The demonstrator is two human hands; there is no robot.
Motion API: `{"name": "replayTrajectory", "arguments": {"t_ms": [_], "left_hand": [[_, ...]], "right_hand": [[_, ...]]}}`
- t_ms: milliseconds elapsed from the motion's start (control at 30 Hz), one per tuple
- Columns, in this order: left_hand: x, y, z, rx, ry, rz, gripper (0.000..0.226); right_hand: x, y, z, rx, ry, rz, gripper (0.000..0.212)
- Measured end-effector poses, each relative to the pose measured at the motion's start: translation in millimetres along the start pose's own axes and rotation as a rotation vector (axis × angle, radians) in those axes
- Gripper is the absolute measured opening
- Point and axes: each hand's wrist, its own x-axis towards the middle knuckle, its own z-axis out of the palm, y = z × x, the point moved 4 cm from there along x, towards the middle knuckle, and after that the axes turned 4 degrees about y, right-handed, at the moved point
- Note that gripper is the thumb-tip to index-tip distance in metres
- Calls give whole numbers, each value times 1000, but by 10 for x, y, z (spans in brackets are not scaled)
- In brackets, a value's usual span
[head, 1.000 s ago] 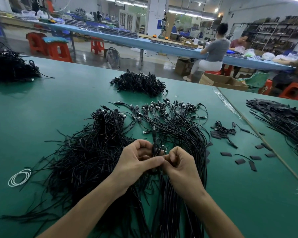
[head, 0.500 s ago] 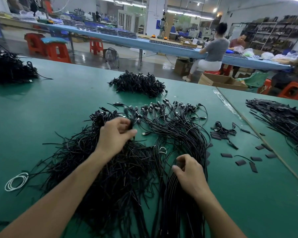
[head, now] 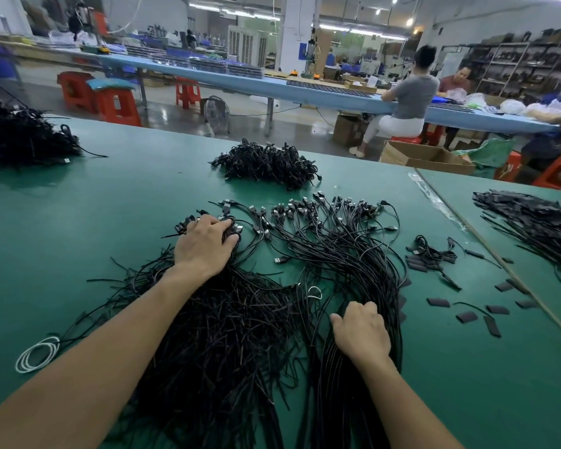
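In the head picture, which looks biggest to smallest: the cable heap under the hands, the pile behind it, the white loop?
1. The cable heap, though it is nearest the camera.
2. The pile, farther off.
3. The white loop, clearly smallest.

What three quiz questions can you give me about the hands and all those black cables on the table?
1. True or false: the white coiled cable lies right next to the right hand.
2. What does the left hand touch? A the plug ends of the black cables, B a cardboard box, C a red stool.
3. Fill in: the table top is ___.
Key: 1 false, it lies out beyond the left forearm; 2 A; 3 green.
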Motion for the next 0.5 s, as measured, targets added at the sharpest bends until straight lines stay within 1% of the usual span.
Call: {"name": "replayTrajectory", "arguments": {"t_ms": [67, 167, 233, 267, 300, 333, 367, 400, 433, 467, 500], "left_hand": [[10, 0, -13, -38, 31, -7, 50], [19, -48, -43, -206, 138, -57, 48], [24, -88, -68, -169, 182, -105, 40], [16, -91, -85, -102, 209, -113, 37], [-5, -65, -107, -45, 250, -96, 35], [-41, -11, -132, -20, 303, -46, 32], [-87, 69, -149, -25, 354, 32, 29], [-141, 167, -154, -47, 386, 121, 24], [-198, 276, -140, -90, 380, 205, 21], [-259, 383, -102, -157, 324, 271, 21], [-328, 487, -28, -229, 213, 324, 25]], "right_hand": [[11, -9, -16, 98, 38, 37, 30], [37, 31, -27, 257, 75, 66, 25], [81, 41, -49, 374, 84, 74, 21], [103, 31, -65, 470, 73, 76, 16], [123, 1, -81, 617, 29, 85, 11], [125, -54, -100, 817, -57, 105, 7], [115, -117, -124, 1013, -152, 126, 9], [100, -172, -155, 1145, -217, 140, 13], [86, -216, -202, 1167, -235, 130, 16], [65, -248, -255, 1104, -215, 97, 17], [9, -288, -324, 992, -173, 37, 18]]}}
